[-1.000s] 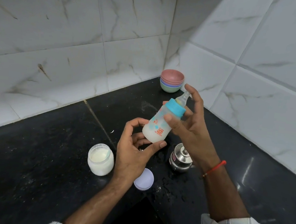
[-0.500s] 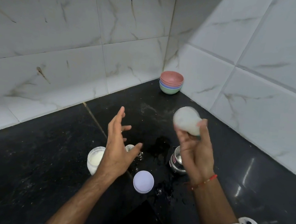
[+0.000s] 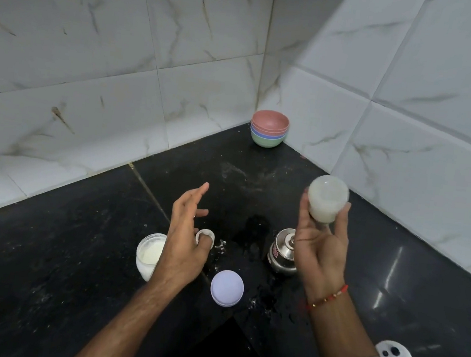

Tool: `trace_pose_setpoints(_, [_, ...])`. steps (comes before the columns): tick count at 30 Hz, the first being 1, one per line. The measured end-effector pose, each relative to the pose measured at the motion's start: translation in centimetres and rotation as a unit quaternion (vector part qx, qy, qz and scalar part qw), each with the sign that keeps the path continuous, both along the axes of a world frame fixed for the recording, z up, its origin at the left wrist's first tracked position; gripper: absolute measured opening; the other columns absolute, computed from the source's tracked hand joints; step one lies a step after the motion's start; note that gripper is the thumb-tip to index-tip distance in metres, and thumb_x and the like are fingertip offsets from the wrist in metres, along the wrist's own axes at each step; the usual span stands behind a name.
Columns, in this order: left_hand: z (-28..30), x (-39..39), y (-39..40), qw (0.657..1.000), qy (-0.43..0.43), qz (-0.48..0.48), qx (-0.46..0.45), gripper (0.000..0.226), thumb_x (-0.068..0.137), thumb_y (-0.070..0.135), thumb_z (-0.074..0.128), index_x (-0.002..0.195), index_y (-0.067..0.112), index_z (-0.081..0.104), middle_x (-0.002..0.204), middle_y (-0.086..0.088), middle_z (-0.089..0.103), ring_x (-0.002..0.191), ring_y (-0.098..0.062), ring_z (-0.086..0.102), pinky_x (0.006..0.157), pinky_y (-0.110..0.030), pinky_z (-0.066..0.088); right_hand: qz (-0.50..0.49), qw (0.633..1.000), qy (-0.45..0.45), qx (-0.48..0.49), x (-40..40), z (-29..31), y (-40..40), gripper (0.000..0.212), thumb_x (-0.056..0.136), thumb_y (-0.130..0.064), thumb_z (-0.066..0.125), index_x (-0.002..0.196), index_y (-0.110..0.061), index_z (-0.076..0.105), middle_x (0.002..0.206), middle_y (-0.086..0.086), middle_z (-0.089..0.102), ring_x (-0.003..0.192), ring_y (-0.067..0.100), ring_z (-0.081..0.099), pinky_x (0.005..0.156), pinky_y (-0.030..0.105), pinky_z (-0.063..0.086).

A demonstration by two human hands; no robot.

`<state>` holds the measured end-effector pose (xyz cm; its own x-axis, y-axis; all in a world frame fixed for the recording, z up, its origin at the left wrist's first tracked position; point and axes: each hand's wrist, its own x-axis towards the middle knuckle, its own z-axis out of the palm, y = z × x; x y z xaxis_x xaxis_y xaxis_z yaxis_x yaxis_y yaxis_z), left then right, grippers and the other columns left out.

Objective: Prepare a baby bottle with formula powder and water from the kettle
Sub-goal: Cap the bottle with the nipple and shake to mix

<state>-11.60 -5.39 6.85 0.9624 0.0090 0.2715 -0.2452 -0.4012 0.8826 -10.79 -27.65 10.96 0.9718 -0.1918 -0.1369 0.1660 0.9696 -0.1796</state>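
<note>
My right hand (image 3: pixel 318 245) grips the baby bottle (image 3: pixel 326 199), held upside down above the counter so its milky white base faces me; its blue collar and teat are hidden in my palm. My left hand (image 3: pixel 186 231) hovers open and holds nothing, fingers spread over the counter. Under it stands an open glass jar of white formula powder (image 3: pixel 148 252). A small white scoop or cap (image 3: pixel 204 235) lies beside my left thumb. The steel kettle (image 3: pixel 283 251) stands just below my right hand. A lilac round lid (image 3: pixel 227 288) lies near the counter's front.
The black stone counter (image 3: pixel 61 247) fills a corner of white marble-tiled walls. A stack of coloured bowls (image 3: pixel 269 128) sits in the far corner. Water drops and spilled powder lie around the kettle and lid. A white sleeve shows at the lower right.
Both hands held the upright bottle a second ago. My left hand has let go and opened, and my right hand has turned the bottle upside down and moved it to the right.
</note>
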Motion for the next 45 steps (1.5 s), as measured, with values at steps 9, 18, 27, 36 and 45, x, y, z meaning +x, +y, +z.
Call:
trace_pose_setpoints(9, [-0.3, 0.4, 0.0, 1.000, -0.004, -0.012, -0.028, 0.093, 0.090, -0.011, 0.069, 0.150, 0.053, 0.038, 0.146, 0.022, 0.035, 0.117, -0.006, 0.062, 0.088, -0.036, 0.061, 0.172, 0.711, -0.276, -0.623, -3.0, 1.2, 2.3, 0.094, 0.082, 0.003, 0.081, 0.145, -0.053, 0.040, 0.141, 0.010, 0.057, 0.117, 0.028, 0.068, 0.096, 0.048, 0.060])
trace_pose_setpoints(18, [-0.8, -0.3, 0.3, 0.999, -0.005, 0.008, -0.038, 0.076, 0.095, -0.002, 0.069, 0.150, 0.043, 0.044, 0.146, 0.016, 0.040, 0.113, -0.009, 0.064, 0.086, -0.039, 0.061, 0.005, 0.980, -0.054, -0.191, -1.1, 0.7, 1.4, 0.046, 0.105, -0.023, 0.058, 0.148, -0.016, 0.045, 0.125, 0.005, 0.072, 0.109, 0.026, 0.072, 0.079, 0.038, 0.064])
trace_pose_setpoints(27, [-0.4, -0.7, 0.3, 0.999, -0.012, 0.011, -0.048, 0.078, 0.091, -0.007, 0.071, 0.146, 0.041, 0.045, 0.144, 0.013, 0.046, 0.110, -0.004, 0.066, 0.085, -0.023, 0.058, 0.085, 0.872, -0.203, -0.438, -2.5, 2.8, 3.6, 0.080, 0.084, -0.011, 0.080, 0.149, -0.035, 0.040, 0.133, 0.016, 0.065, 0.116, 0.037, 0.069, 0.090, 0.051, 0.061])
trace_pose_setpoints(36, [-0.2, -1.4, 0.2, 0.997, 0.000, 0.005, -0.071, 0.049, 0.100, 0.015, 0.067, 0.139, 0.043, 0.055, 0.145, 0.013, 0.048, 0.109, -0.008, 0.067, 0.084, -0.021, 0.056, 0.046, 0.995, 0.018, -0.091, -0.8, 0.2, 1.3, 0.050, 0.104, -0.033, 0.055, 0.146, -0.007, 0.049, 0.134, 0.014, 0.069, 0.121, 0.028, 0.069, 0.098, 0.045, 0.059])
trace_pose_setpoints(45, [1.8, -2.7, -2.2, 0.946, 0.116, -0.148, -0.264, 0.047, 0.096, 0.061, 0.055, 0.138, 0.041, 0.060, 0.137, -0.005, 0.068, 0.119, -0.031, 0.070, 0.089, -0.043, 0.062, 0.094, 0.757, -0.239, -0.600, -1.2, 5.5, 1.3, 0.097, 0.084, 0.006, 0.072, 0.144, -0.062, 0.038, 0.139, 0.022, 0.060, 0.123, 0.032, 0.066, 0.101, 0.044, 0.056])
